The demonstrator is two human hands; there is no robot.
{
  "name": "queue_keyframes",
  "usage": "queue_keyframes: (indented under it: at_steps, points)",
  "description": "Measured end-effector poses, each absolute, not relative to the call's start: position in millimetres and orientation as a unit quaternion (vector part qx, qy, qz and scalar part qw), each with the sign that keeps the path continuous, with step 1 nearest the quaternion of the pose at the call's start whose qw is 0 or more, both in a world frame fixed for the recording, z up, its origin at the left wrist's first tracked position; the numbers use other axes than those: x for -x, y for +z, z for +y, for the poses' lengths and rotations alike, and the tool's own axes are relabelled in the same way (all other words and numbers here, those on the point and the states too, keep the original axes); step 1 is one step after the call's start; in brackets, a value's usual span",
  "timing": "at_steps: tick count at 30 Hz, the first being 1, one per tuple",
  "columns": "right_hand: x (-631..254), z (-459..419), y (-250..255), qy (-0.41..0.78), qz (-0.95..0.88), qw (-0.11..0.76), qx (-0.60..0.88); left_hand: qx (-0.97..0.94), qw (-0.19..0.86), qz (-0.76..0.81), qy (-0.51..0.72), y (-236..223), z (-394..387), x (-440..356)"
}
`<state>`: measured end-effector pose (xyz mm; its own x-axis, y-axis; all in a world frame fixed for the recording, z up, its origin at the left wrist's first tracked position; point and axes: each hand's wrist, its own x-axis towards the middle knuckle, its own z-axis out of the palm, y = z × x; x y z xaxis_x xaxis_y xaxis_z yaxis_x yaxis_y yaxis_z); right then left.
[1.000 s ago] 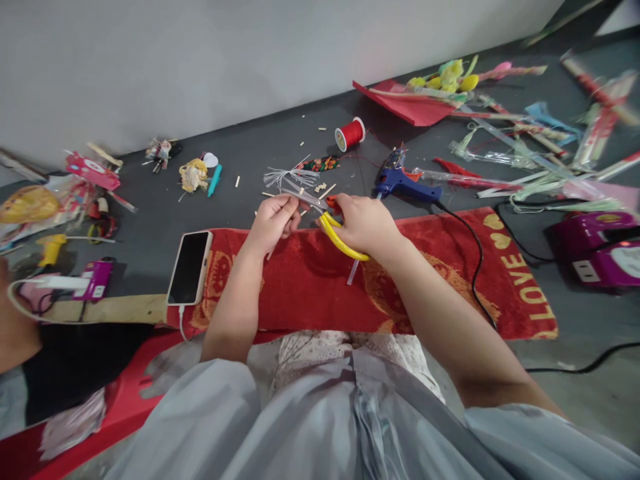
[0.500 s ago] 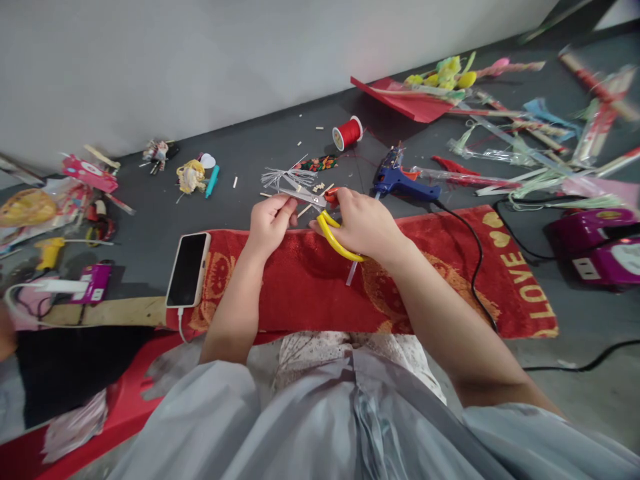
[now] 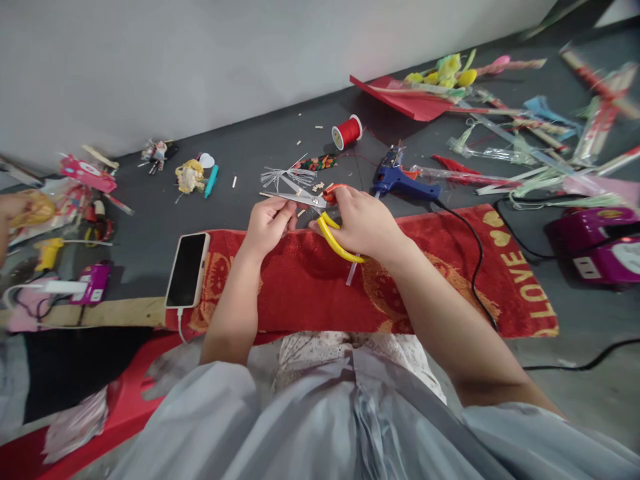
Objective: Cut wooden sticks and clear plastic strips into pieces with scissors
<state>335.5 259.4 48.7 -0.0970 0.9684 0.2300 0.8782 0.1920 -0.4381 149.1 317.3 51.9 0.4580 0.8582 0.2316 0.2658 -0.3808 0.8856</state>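
Observation:
My right hand (image 3: 367, 223) is closed round the scissors (image 3: 336, 241), which have a yellow and an orange handle. The blades point left, slightly parted, over the fingertips of my left hand (image 3: 270, 225). Those fingertips are pinched together, and what lies between them is too small and covered to make out. Just beyond the blades lies a bundle of thin silvery strands (image 3: 285, 176). A patterned piece of cloth (image 3: 320, 163) is behind it. Small pale cut bits (image 3: 320, 186) are scattered near the scissors. Both hands are above the far edge of a red towel (image 3: 300, 287).
A blue glue gun (image 3: 407, 183) with a black cord rests right of my hands. Behind stands a red thread spool (image 3: 347, 132). A phone (image 3: 188, 270) lies left on the towel. Sticks and wrappers (image 3: 540, 143) crowd the right. Another person's hand (image 3: 7, 212) shows at the left edge.
The scissor blades have turned slightly and lie nearer my left fingertips. Both hands have barely moved. Another person's hand has come in at the left edge, by the yellow item.

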Motion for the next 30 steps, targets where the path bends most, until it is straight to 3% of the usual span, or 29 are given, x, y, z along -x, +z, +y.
queue_keyframes:
  at_steps: [20, 30]
  points:
    - [-331, 259, 59, 0.106, -0.713, 0.150, 0.677, -0.773, 0.348, 0.402, 0.347, 55, 315, -153]
    - [-334, 261, 58, 0.138, -0.726, 0.156, 0.656, -0.786, 0.316, 0.401, 0.349, 51, 316, -155]
